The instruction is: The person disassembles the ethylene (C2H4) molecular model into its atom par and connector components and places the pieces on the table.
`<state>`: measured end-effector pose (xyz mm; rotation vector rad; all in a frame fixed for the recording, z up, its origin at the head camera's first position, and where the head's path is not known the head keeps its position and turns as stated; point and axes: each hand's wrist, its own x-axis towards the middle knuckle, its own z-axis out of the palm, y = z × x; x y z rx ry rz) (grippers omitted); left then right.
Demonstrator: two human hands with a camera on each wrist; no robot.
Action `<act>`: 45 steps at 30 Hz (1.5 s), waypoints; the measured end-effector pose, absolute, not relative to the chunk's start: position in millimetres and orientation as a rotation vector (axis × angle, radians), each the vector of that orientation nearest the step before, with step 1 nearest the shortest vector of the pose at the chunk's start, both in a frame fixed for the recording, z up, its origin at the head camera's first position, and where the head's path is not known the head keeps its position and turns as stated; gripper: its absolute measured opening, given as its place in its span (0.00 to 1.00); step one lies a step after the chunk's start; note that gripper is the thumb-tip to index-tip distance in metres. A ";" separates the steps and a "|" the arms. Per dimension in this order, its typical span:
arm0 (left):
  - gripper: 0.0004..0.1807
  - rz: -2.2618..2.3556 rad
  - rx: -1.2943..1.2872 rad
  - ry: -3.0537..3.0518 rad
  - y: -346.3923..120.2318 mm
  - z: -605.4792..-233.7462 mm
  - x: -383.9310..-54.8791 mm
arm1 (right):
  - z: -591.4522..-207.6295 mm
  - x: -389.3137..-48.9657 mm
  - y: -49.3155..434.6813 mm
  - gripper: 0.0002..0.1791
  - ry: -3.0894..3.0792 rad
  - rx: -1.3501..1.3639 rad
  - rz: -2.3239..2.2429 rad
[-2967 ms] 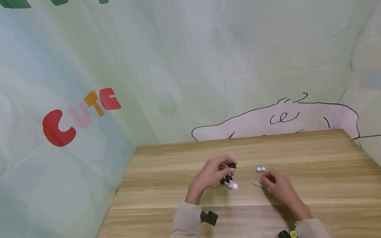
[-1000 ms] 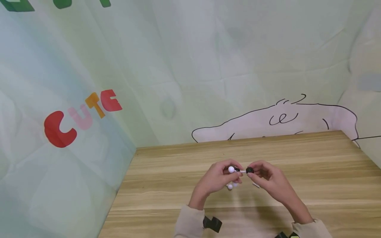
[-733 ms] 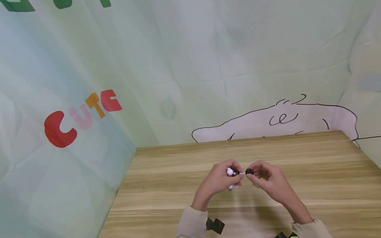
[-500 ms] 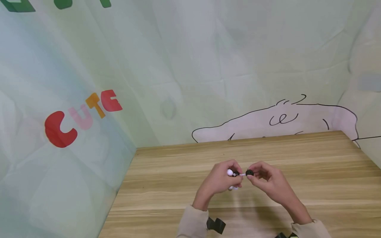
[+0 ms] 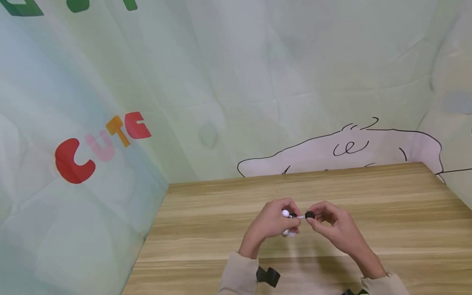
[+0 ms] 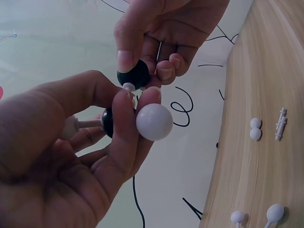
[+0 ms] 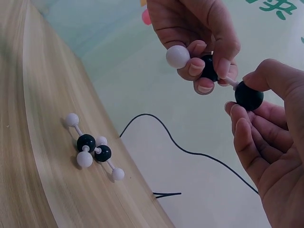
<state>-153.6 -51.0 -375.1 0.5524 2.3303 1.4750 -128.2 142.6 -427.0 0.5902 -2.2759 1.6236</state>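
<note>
My left hand [image 5: 274, 221] pinches a black ball [image 7: 209, 68] from a molecular model kit, with white balls attached to it, one white ball [image 6: 154, 122] sticking out past the fingers. My right hand [image 5: 339, 227] holds another black ball [image 7: 249, 96] between thumb and fingertips. A short white connector stick [image 7: 231, 82] spans the two black balls, its left end at the left thumb tip. Both hands are raised over the table, close together. A built ball-and-stick model [image 7: 86, 143] of black and white balls lies on the table below the left hand.
On the wooden table [image 5: 206, 229], two loose white balls [image 6: 255, 128] lie beside several white connector sticks [image 6: 281, 124]; the right hand hides them in the head view. A printed cloth backdrop [image 5: 221, 90] stands along the back and left edges.
Three seconds ago my right hand was down by the connector sticks; it has since come up beside the left and holds a black ball. Over the last half second the hands barely move.
</note>
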 end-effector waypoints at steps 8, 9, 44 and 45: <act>0.04 1.473 0.522 2.321 -49.0 -375.1 -153.7 | -429.5 -128.0 143.0 0.10 -2.225 0.611 1.646; 0.04 1.470 0.518 2.322 -49.0 -375.2 -153.8 | -429.7 -127.9 142.8 0.10 -2.218 0.617 1.649; 0.12 1.597 0.463 2.190 -81.9 -373.6 -159.5 | -477.1 -137.5 242.7 0.11 -2.759 0.079 0.927; 0.12 1.603 0.458 2.187 -81.6 -373.7 -159.5 | -478.7 -137.3 244.5 0.12 -2.798 0.056 0.916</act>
